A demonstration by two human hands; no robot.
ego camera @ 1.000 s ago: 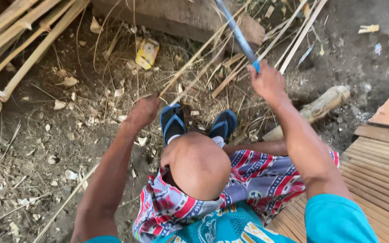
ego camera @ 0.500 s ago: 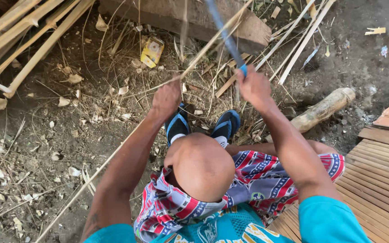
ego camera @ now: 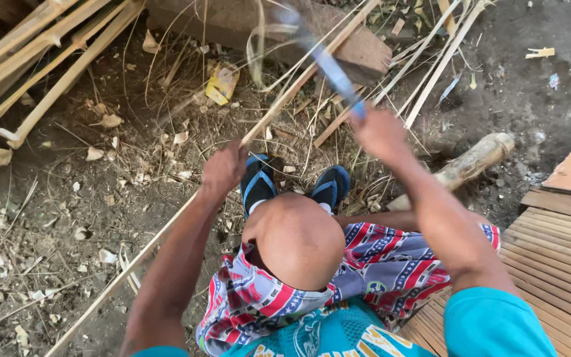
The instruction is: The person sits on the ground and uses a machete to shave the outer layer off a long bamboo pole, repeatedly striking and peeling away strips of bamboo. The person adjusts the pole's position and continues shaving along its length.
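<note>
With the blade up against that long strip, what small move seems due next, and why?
Probably a short push of the blue-handled knife along the bamboo strip, away from the body. The right hand holds the knife up near the strip's far part, the left hand grips the strip lower down, and a thin shaving curls there.

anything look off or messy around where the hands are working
Mostly litter: pale shavings and chips lie scattered over the dirt, and a crumpled yellow wrapper sits among them. The left hand holds a long bamboo strip; the right hand grips a blurred blue-handled blade.

Bamboo strips (ego camera: 424,73) (crisscrossed) ahead; bare dirt (ego camera: 54,218) left
</note>
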